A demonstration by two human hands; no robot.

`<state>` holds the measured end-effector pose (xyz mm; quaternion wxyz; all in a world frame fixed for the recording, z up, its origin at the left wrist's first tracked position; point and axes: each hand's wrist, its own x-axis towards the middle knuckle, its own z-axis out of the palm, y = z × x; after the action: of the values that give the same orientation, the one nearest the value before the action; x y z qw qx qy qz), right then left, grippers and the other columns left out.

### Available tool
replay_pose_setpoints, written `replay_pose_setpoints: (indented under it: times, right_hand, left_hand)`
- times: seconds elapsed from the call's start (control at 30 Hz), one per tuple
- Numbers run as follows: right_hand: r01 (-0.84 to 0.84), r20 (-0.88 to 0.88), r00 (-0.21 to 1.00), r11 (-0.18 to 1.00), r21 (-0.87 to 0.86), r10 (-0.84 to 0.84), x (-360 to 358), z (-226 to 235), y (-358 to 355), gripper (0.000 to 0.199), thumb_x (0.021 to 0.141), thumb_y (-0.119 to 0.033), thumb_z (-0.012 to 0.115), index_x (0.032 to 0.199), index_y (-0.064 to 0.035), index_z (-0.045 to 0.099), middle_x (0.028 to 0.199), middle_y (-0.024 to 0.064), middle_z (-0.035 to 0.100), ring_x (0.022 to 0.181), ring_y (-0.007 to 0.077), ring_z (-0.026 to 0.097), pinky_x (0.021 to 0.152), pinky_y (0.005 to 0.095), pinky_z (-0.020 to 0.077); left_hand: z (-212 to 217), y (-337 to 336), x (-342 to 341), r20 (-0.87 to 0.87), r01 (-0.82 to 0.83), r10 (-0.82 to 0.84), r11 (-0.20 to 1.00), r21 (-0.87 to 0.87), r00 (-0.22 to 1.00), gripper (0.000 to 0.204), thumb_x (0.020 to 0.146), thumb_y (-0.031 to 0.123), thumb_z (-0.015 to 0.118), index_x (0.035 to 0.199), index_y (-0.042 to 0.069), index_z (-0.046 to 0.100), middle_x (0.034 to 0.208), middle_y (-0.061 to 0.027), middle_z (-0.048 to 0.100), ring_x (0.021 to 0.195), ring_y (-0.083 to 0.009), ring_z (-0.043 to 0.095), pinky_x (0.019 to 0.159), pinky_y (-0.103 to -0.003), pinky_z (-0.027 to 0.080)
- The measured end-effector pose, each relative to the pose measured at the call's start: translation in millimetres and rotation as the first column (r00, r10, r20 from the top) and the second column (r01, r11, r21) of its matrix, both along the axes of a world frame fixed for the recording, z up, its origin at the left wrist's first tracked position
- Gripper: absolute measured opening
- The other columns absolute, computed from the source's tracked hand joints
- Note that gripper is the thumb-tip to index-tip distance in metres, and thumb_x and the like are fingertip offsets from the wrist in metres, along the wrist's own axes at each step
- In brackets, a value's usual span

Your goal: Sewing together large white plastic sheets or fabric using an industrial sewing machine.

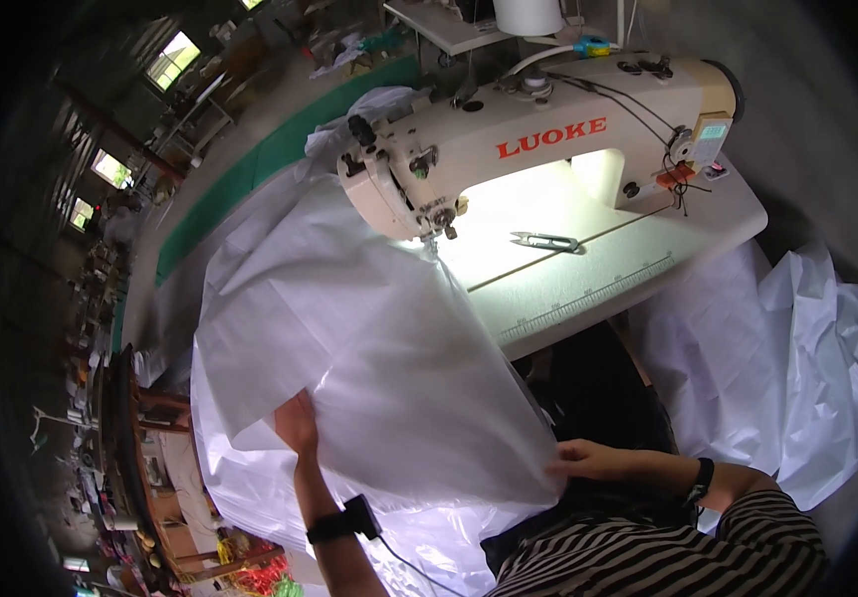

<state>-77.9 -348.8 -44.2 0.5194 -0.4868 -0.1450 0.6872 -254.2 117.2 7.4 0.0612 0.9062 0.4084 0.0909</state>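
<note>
A large white sheet [389, 348], slightly shiny, runs from under the needle area of a sewing machine [548, 129] down over my lap. My left hand [297, 422] grips a fold of the sheet left of centre, its fingertips partly hidden by the material. At the lower right corner of the sheet, my right hand [588, 460] pinches the edge between thumb and fingers. On the lit machine bed [548, 298] lie small metal thread snips [548, 242], away from both hands.
More white sheeting [797, 368] hangs in crumpled folds right of the machine. A green-edged surface [280, 149] curves behind it. At lower left stands a wooden shelf [165, 448] with red and green stringy material [260, 575] near it. A cable [414, 565] trails from my left wrist.
</note>
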Motion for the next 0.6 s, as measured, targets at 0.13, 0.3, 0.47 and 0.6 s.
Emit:
replay_pose_setpoints:
  times: [0.13, 0.3, 0.47, 0.6]
  right_hand:
    - [-0.131, 0.198, 0.975, 0.984, 0.121, 0.105, -6, -9, 4, 0.042, 0.090, -0.029, 0.071, 0.119, 0.0011, 0.061, 0.104, 0.0070, 0.067, 0.097, 0.0134, 0.062, 0.093, 0.0293, 0.0479]
    - [-0.279, 0.309, 0.914, 0.960, 0.011, 0.262, -4, 11, 14, 0.041, 0.092, -0.030, 0.069, 0.117, 0.0018, 0.061, 0.105, 0.0086, 0.067, 0.099, 0.0133, 0.061, 0.092, 0.0279, 0.0472]
    - [0.099, 0.281, 0.952, 0.992, 0.084, -0.119, 0, -38, 21, 0.032, 0.098, -0.026, 0.061, 0.112, 0.0019, 0.063, 0.096, 0.0036, 0.067, 0.088, 0.0101, 0.058, 0.081, 0.0278, 0.0479]
    - [0.122, 0.360, 0.923, 0.990, 0.071, -0.139, 13, 0, 39, 0.024, 0.095, -0.022, 0.066, 0.102, 0.0007, 0.068, 0.091, 0.0013, 0.068, 0.085, 0.0065, 0.059, 0.078, 0.0245, 0.0479]
  left_hand:
    - [11, -113, 52, 0.450, 0.537, -0.492, 0.843, 0.032, 0.745, 0.054, 0.091, 0.026, 0.061, 0.140, 0.009, 0.047, 0.145, -0.0158, 0.045, 0.137, -0.0310, 0.039, 0.114, -0.046, 0.029]
    - [-4, -63, 18, 0.025, 0.381, -0.392, 0.905, 0.189, 0.920, 0.052, 0.092, 0.017, 0.059, 0.141, 0.006, 0.046, 0.147, -0.0142, 0.044, 0.137, -0.0330, 0.037, 0.115, -0.045, 0.027]
    - [2, -70, 18, 0.297, 0.380, -0.356, 0.924, -0.026, 0.886, 0.046, 0.092, 0.014, 0.060, 0.135, 0.006, 0.050, 0.142, -0.0149, 0.049, 0.130, -0.0379, 0.044, 0.111, -0.046, 0.031]
    - [-3, -103, 35, 0.056, 0.504, -0.508, 0.860, 0.078, 0.859, 0.055, 0.092, 0.022, 0.058, 0.143, 0.010, 0.044, 0.150, -0.0075, 0.042, 0.140, -0.0304, 0.035, 0.117, -0.047, 0.022]
